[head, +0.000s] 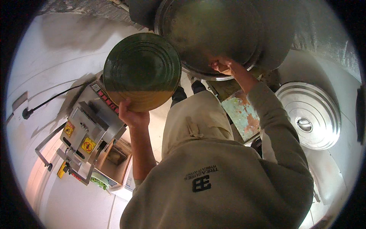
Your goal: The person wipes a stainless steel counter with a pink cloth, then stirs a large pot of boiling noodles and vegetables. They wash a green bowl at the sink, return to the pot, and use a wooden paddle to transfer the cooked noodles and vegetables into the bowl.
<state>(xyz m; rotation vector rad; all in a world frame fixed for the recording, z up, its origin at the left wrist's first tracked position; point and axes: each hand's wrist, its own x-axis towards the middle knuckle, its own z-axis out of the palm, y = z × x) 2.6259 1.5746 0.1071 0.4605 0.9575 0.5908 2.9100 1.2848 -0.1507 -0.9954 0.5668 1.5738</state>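
My left hand (133, 114) grips the near rim of a wide round basin (140, 65), thumb on its inner face. The basin has concentric rings; its upper part looks dark green and its lower part amber-brown, split by a straight line. Its inside is tilted towards me and I see nothing in it. My right hand (223, 65) is over the near rim of a large round metal pot (211, 34), fingers curled. A tan patch shows at its palm; I cannot tell whether it holds something. Haze blurs the pot's contents.
A metal machine with warning stickers (83, 134) stands at left, near a black plug (27, 113). Below are an open wooden compartment (114, 160) and a bowl of green leaves (100, 180). At right are a peeling painted board (243, 114) and a large metal lid (310, 114).
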